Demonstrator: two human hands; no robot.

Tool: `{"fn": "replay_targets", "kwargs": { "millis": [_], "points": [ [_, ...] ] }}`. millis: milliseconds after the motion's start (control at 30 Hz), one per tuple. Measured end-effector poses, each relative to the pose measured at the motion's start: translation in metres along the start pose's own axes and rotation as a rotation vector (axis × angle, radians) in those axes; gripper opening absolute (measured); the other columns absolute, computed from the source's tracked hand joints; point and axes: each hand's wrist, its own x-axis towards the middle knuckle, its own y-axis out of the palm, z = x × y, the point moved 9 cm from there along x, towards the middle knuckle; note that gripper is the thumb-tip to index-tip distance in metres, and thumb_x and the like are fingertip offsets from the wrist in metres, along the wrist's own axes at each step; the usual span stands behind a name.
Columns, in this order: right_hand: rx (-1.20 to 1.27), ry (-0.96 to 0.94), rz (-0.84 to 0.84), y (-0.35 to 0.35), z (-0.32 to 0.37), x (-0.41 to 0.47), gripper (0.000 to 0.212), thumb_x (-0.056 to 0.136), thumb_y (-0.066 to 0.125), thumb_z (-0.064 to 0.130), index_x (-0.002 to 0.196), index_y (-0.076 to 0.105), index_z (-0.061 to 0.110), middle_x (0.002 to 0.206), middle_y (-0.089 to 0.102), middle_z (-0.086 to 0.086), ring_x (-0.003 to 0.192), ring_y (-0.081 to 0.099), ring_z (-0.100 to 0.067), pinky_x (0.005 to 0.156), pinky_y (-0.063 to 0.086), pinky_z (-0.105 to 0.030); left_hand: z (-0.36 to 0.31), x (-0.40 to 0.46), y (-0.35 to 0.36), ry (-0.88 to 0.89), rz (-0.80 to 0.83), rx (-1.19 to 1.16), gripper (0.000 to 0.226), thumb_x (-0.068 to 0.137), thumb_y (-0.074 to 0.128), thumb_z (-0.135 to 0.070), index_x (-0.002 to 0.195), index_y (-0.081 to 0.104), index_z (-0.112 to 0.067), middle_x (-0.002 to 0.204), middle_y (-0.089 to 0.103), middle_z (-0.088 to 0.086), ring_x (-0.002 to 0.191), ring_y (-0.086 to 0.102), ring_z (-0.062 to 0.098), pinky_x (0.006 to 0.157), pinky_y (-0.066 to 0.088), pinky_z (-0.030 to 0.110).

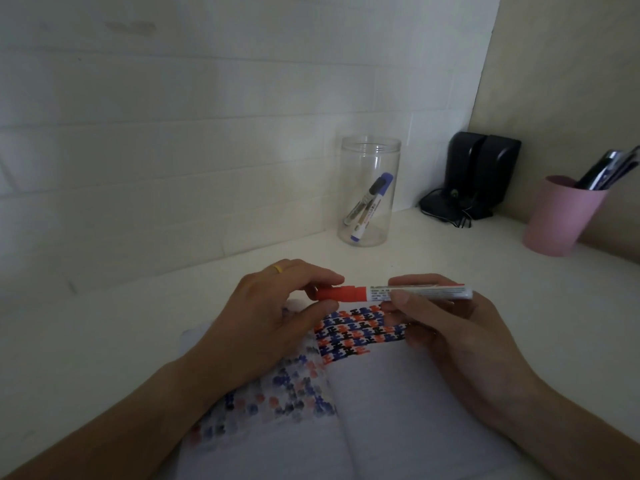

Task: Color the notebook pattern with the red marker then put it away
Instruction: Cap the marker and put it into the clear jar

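Notebook (398, 393) lies open nearest, pattern (360, 330) under the hands. Red marker (391, 293) held level above it, axis left-right: left hand (277, 313) pinches cap, right hand (450, 327) grips barrel. Clear jar (369, 192) beyond, slightly nearer the right hand.

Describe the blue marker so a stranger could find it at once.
Look to the back of the white desk, at the clear plastic jar by the tiled wall. Two markers lean inside; the blue marker has the blue cap and blue end, while the black marker beside it is black-capped.
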Motion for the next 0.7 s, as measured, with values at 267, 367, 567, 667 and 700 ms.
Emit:
{"fn": "replay_targets", "kwargs": {
  "millis": [267,367,567,667,700],
  "points": [
    [-0.059,-0.038,0.05,0.002,0.003,-0.002,0.029,0.07,0.079,0.024,0.094,0.084,0.008,0.088,0.082,-0.017,0.072,0.069,-0.019,0.053,0.048,-0.027,-0.02,-0.003,-0.01,0.105,-0.055,0.001,0.029,0.083,0.072,-0.04,0.104,0.076,-0.02,0.095,0.072,-0.015,0.093,0.064,-0.004,0.08,0.044,0.001],
    [-0.057,-0.026,0.053,0.001,0.001,-0.003,0.03,0.071,0.083,0.026,0.095,0.084,0.009,0.089,0.082,-0.018,0.067,0.061,-0.02,0.057,0.045,-0.03,-0.025,-0.005,-0.012,0.146,-0.076,-0.003,0.025,0.083,0.076,-0.032,0.104,0.077,-0.017,0.095,0.074,-0.011,0.089,0.067,-0.001,0.079,0.049,0.006],
    [-0.056,-0.035,0.042,0.0,-0.001,-0.003,0.036,0.067,0.083,0.038,0.082,0.083,0.005,0.079,0.081,-0.016,0.071,0.06,-0.025,0.06,0.044,-0.03,-0.04,-0.01,-0.013,0.271,-0.107,0.048,0.026,0.085,0.076,-0.028,0.104,0.077,-0.009,0.094,0.076,0.0,0.083,0.065,0.005,0.076,0.055,0.019],
    [-0.049,-0.046,0.05,0.003,0.001,-0.003,0.027,0.071,0.084,0.032,0.067,0.08,0.005,0.067,0.077,-0.014,0.061,0.062,-0.018,0.057,0.045,-0.027,-0.046,-0.012,-0.01,0.319,-0.116,0.086,0.024,0.084,0.078,-0.024,0.1,0.077,-0.006,0.091,0.076,0.004,0.079,0.067,0.011,0.073,0.055,0.025],
    [-0.04,-0.04,0.046,0.003,0.001,-0.003,0.026,0.07,0.082,0.031,0.067,0.08,0.006,0.065,0.075,-0.013,0.059,0.062,-0.016,0.056,0.045,-0.026,-0.047,-0.012,-0.009,0.323,-0.11,0.09,0.024,0.083,0.079,-0.023,0.099,0.077,-0.005,0.091,0.076,0.004,0.078,0.068,0.013,0.072,0.056,0.027]
  ]
}}
